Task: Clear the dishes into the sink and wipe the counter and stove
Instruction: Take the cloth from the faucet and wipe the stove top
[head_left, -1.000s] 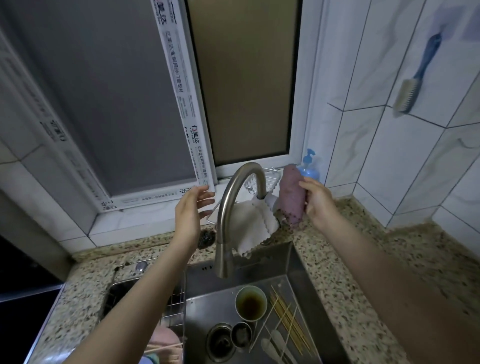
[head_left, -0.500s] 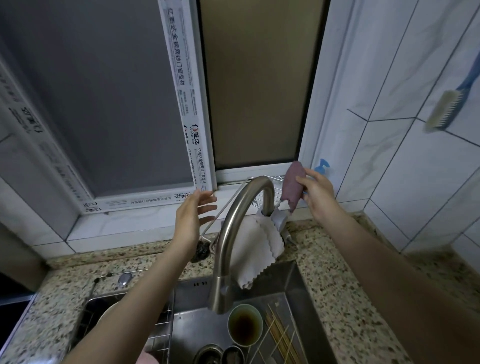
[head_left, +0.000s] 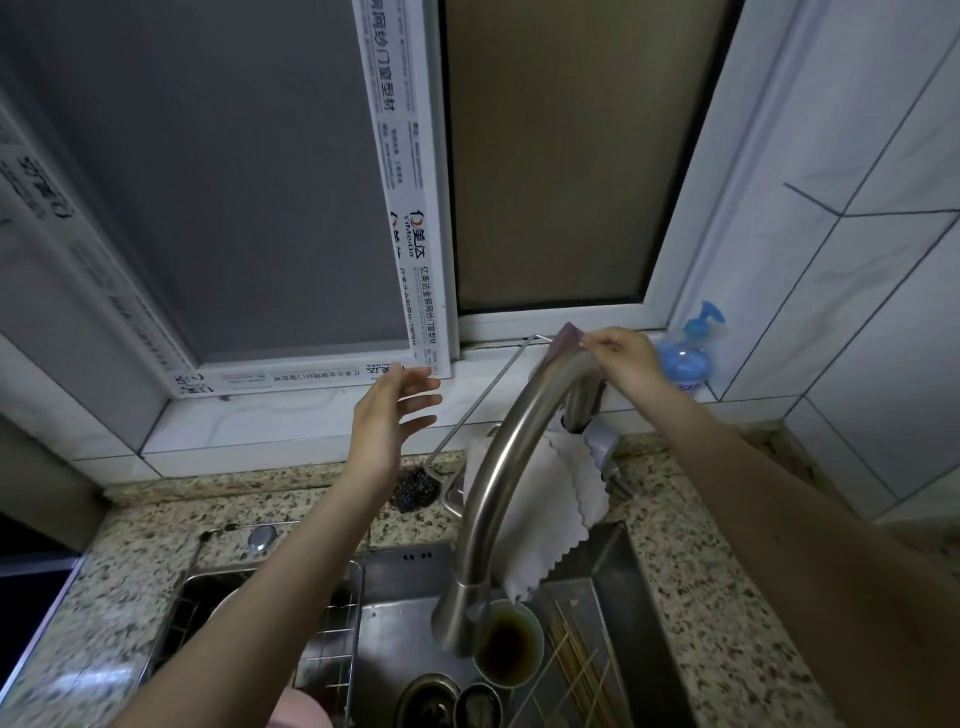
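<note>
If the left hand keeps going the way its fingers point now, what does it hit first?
The left hand is open, with fingers aimed up and right toward the window. It would probably first meet the thin wire rack, or else the window frame behind; depth is unclear.

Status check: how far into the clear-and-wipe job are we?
Done: cup and skewers already lie in the sink. In hand: right hand pinches a purple cloth behind the faucet; left hand hovers open. Left: wiping; counter untouched, stove unseen.
</note>
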